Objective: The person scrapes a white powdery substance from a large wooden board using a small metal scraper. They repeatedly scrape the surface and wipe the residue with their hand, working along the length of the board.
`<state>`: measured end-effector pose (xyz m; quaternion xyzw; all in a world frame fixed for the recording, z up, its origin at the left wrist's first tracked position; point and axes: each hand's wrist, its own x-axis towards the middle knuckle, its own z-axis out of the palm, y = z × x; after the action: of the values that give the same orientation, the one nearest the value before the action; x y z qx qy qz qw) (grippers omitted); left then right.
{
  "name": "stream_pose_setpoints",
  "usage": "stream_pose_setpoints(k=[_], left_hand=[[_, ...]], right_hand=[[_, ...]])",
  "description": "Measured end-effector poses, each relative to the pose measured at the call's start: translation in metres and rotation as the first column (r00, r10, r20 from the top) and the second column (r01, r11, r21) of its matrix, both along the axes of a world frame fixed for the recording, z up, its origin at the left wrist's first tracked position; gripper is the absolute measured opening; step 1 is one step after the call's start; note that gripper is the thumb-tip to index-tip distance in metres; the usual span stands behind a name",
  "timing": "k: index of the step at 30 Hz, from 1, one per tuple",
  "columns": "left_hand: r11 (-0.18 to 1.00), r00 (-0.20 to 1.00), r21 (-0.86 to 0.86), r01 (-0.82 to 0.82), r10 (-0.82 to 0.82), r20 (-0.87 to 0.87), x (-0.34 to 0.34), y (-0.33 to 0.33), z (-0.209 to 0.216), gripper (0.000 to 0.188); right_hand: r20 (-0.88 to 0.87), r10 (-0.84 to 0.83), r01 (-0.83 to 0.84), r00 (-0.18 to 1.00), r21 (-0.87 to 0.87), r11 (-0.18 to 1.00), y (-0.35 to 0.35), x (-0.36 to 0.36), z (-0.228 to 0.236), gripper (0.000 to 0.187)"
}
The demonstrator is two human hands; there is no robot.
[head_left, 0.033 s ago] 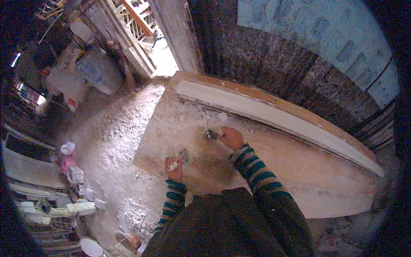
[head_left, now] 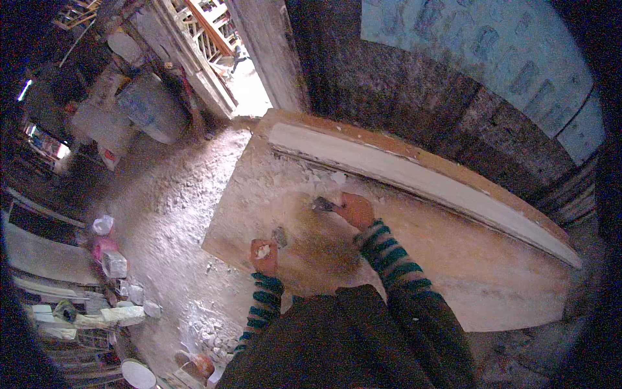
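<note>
Big wooden panel [head_left: 414, 259] lies flat as the surface, with a pale raised strip [head_left: 414, 172] along the far edge; looks heavy and stiff, best lifted by its edges. Grey barrel [head_left: 152, 107] stands far left, contents unseen. Right hand [head_left: 355, 209] fingers close on a small dark scraper [head_left: 322, 205], rigid and light, blade on the panel. Left hand [head_left: 264, 254] fingers curl around a whitish lump [head_left: 261, 251], probably soft putty.

A matt wooden board [head_left: 453, 259], dusted with rough white filler, lies on a gritty floor [head_left: 168, 214]; striped knit sleeves [head_left: 389, 256] above it.
</note>
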<state>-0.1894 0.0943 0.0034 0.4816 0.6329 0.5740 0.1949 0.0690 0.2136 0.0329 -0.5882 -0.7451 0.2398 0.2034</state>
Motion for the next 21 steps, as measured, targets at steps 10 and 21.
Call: stream_pose_setpoints(k=[10,21], left_hand=[[1.0,1.0,0.03,0.006,-0.007,0.013,0.0,0.007,-0.003,0.02],[0.998,0.989,0.054,0.027,-0.034,0.143,-0.007,0.008,-0.011,0.018]], right_hand=[[0.175,-0.137,0.161,0.975,-0.129,0.979,-0.047,0.078,-0.014,0.036],[0.091,-0.048,0.052,0.995,-0.043,0.998,-0.009,0.014,0.015,0.036]])
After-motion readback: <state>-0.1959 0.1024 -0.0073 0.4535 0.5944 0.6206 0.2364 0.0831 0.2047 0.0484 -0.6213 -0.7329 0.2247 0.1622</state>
